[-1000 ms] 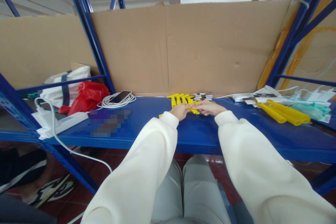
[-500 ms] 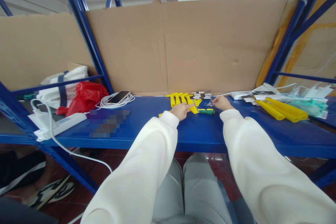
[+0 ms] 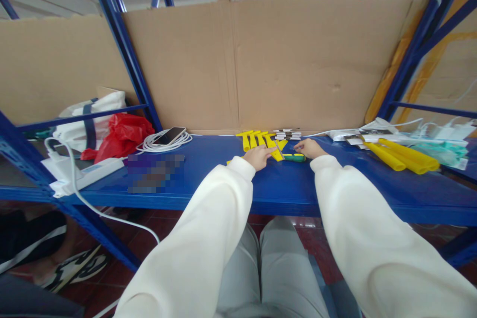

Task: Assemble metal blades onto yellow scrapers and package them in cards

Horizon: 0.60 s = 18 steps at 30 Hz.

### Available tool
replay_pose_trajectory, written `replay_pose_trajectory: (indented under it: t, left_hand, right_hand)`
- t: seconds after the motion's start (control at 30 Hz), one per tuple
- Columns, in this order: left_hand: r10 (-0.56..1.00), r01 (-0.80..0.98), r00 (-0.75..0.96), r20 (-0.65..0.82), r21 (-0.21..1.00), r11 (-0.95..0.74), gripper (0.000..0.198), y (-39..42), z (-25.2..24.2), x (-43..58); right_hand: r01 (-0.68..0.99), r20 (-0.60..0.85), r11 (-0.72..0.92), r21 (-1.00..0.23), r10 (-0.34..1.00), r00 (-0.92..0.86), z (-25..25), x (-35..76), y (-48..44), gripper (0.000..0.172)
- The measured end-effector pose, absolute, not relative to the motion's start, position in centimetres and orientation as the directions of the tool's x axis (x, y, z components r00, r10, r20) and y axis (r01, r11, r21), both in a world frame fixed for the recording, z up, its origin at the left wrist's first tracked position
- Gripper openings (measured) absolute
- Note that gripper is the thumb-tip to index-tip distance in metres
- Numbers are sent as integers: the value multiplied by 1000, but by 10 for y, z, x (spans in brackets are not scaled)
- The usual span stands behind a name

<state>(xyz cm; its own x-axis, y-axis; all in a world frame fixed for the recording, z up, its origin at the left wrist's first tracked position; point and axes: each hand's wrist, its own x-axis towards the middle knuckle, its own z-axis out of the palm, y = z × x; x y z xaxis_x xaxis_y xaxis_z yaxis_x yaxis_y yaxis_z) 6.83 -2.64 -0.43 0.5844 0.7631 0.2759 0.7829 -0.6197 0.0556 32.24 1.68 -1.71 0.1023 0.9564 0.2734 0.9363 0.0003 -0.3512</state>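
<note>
The left hand (image 3: 257, 157) lies half curled, one fingertip on a yellow piece (image 3: 276, 154); I cannot tell whether it grips it. The right hand (image 3: 309, 148), at 3 o'clock of that piece, has its fingertips drawn together; anything pinched is too small to see. A screwdriver (image 3: 295, 158) lies between the hands on the shelf (image 3: 208, 179). Yellow strips (image 3: 253, 139) sit at 12 o'clock. Far at 9 o'clock are a red bag (image 3: 122, 136) and a white bag (image 3: 93, 114), contents hidden.
</note>
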Motion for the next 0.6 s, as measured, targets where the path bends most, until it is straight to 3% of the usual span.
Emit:
replay_pose_trajectory:
  t: [0.27, 0.6]
  left_hand:
    - [746, 777, 605, 278, -1, -629, 49, -30, -7, 75]
    - [688, 724, 680, 254, -84, -685, 51, -35, 5, 95]
  right_hand:
    - [905, 284, 34, -423, 954, 97, -16, 321, 17, 13]
    - [884, 272, 41, -466, 957, 99, -13, 315, 16, 13]
